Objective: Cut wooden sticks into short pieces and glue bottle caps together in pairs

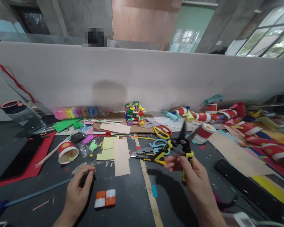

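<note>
My right hand point(191, 171) grips a pair of pliers point(185, 143) with black jaws and yellow-and-black handles. The jaws point up and away from me and stand apart, above the table. On the left, my left hand point(78, 187) rests on the dark tabletop with fingers loosely curled and a gap at the thumb; nothing shows in it. Just right of that hand lie two orange-and-white blocks point(105, 198), side by side. Beyond the pliers are blue-handled scissors point(159, 145) and a utility knife point(142, 154), partly covered by other tools.
A wooden strip point(146, 179) runs down the table's middle. Cream card point(122, 157), a tipped paper cup point(68, 152) and a phone point(20, 157) lie left of it. A colourful block figure point(134, 113) stands by the white partition point(151, 75). Cup crafts point(248, 127) crowd the right.
</note>
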`<action>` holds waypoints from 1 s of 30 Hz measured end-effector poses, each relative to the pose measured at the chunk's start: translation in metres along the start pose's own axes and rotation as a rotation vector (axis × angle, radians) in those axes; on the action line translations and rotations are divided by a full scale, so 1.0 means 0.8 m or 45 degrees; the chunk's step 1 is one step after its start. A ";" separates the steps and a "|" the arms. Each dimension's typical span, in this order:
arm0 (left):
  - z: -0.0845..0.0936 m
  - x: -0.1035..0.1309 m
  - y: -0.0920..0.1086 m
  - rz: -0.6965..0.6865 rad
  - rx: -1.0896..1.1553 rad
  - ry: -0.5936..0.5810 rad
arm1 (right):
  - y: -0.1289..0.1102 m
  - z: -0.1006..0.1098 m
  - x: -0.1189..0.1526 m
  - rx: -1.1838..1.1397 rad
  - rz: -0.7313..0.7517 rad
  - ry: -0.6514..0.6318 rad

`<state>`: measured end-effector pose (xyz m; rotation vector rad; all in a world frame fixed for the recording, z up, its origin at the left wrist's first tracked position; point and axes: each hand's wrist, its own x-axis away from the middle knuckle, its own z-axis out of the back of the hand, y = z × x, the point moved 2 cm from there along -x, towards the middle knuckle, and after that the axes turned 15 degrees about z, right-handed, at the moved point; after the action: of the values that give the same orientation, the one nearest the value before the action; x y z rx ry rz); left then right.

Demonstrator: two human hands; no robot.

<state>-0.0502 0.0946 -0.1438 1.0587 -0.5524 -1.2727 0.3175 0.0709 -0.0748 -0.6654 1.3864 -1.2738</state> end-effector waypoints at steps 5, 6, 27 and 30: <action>-0.002 0.001 -0.004 -0.019 0.014 -0.023 | 0.030 0.009 -0.016 0.150 -0.353 -0.383; -0.002 0.002 -0.005 -0.024 0.015 -0.026 | 0.040 0.008 -0.020 0.218 -0.395 -0.406; -0.005 0.011 0.015 -0.201 0.008 -0.098 | -0.009 -0.088 -0.033 1.338 0.392 -0.852; -0.005 0.010 0.017 -0.220 0.019 -0.093 | -0.005 -0.123 -0.057 1.478 0.373 -0.979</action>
<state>-0.0380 0.0879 -0.1357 1.0942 -0.5348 -1.4652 0.2363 0.1426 -0.0716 -0.0728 0.0062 -1.1541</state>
